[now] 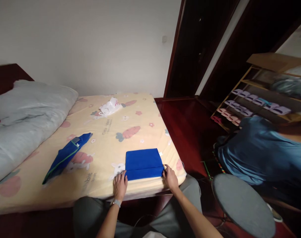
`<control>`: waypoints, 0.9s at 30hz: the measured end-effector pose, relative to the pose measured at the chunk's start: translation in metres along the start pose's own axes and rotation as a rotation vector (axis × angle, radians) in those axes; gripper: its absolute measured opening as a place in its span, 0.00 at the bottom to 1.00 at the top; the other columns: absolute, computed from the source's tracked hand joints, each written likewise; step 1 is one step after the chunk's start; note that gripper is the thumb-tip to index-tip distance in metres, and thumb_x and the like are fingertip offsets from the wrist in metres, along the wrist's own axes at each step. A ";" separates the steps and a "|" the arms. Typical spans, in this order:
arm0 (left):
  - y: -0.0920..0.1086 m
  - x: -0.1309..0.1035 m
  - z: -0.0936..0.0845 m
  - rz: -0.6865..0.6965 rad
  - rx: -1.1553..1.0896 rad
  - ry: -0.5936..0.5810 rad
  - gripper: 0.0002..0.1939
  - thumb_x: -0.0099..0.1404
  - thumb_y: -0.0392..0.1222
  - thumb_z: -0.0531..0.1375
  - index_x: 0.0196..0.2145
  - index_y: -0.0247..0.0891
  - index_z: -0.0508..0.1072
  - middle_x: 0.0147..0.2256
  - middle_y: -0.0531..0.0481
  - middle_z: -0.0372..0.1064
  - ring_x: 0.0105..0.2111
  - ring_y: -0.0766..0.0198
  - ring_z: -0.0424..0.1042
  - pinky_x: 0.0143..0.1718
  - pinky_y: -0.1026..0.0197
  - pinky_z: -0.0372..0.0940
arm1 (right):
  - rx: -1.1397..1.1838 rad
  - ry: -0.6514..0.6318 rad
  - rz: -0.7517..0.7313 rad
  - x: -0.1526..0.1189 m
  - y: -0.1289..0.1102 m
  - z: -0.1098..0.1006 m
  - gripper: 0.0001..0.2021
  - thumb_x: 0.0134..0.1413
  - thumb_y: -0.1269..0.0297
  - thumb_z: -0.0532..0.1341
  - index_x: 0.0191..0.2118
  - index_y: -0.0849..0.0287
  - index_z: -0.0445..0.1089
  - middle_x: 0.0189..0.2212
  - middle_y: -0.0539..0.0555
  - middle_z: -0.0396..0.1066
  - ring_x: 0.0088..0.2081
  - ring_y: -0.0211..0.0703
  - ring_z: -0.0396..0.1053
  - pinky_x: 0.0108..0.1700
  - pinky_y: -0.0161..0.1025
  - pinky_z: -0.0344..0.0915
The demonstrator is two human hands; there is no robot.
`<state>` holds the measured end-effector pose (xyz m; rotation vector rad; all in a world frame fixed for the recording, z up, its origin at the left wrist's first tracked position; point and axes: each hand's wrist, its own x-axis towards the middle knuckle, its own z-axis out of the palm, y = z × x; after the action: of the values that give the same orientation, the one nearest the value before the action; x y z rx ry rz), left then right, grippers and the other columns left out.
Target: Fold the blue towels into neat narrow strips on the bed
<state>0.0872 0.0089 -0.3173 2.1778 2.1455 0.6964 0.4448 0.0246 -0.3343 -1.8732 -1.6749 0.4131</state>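
Observation:
A flat blue folded cloth (pixel 143 160) lies near the front edge of the bed, with a crease running across its nearer part. At its near left corner my left hand (pixel 120 185), wearing a wristwatch (pixel 116 202), has its fingers closed on the edge. My right hand (pixel 170 178) grips the near right corner, thumb and fingers bent around it. Farther left lies another blue piece (pixel 66 157) with green trim and a greyish clear part, narrow and slanted. Neither hand touches that one.
The bed (pixel 110 138) has a yellow rabbit-and-carrot sheet. On it are a crumpled white plastic bag (pixel 110 107) and a grey quilt (pixel 28 119). To the right are a round stool (pixel 242 203), a person in a blue shirt (pixel 262 152) and a slipper rack (pixel 254 83).

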 end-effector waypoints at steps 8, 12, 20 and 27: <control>0.046 0.000 -0.009 0.325 -0.115 -0.139 0.29 0.72 0.40 0.48 0.69 0.48 0.55 0.68 0.49 0.55 0.68 0.52 0.53 0.68 0.41 0.51 | -0.057 0.040 -0.344 -0.016 -0.059 0.007 0.27 0.67 0.67 0.49 0.70 0.51 0.53 0.64 0.58 0.60 0.64 0.57 0.58 0.65 0.58 0.54; 0.070 0.005 0.003 0.411 -0.143 -0.251 0.30 0.73 0.44 0.49 0.70 0.50 0.50 0.70 0.50 0.50 0.69 0.52 0.50 0.69 0.40 0.49 | -0.097 -0.159 -0.527 -0.024 -0.087 0.033 0.30 0.68 0.64 0.50 0.73 0.54 0.47 0.69 0.55 0.52 0.70 0.55 0.48 0.69 0.59 0.46; 0.019 0.005 0.010 0.330 -0.072 -0.256 0.35 0.72 0.53 0.51 0.72 0.49 0.44 0.71 0.47 0.45 0.70 0.51 0.48 0.69 0.42 0.47 | -0.150 -0.197 -0.521 -0.008 -0.035 0.018 0.35 0.68 0.57 0.53 0.74 0.58 0.38 0.71 0.57 0.44 0.71 0.54 0.43 0.70 0.57 0.46; -0.011 0.008 0.005 0.330 -0.098 -0.259 0.35 0.72 0.50 0.52 0.71 0.44 0.46 0.70 0.45 0.49 0.69 0.53 0.50 0.69 0.46 0.52 | -0.124 -0.307 -0.594 0.009 -0.004 -0.009 0.37 0.60 0.66 0.54 0.73 0.61 0.42 0.71 0.58 0.44 0.71 0.52 0.44 0.70 0.54 0.49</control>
<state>0.0783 0.0184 -0.3230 2.4366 1.6178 0.4804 0.4480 0.0317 -0.3237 -1.3379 -2.3997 0.3616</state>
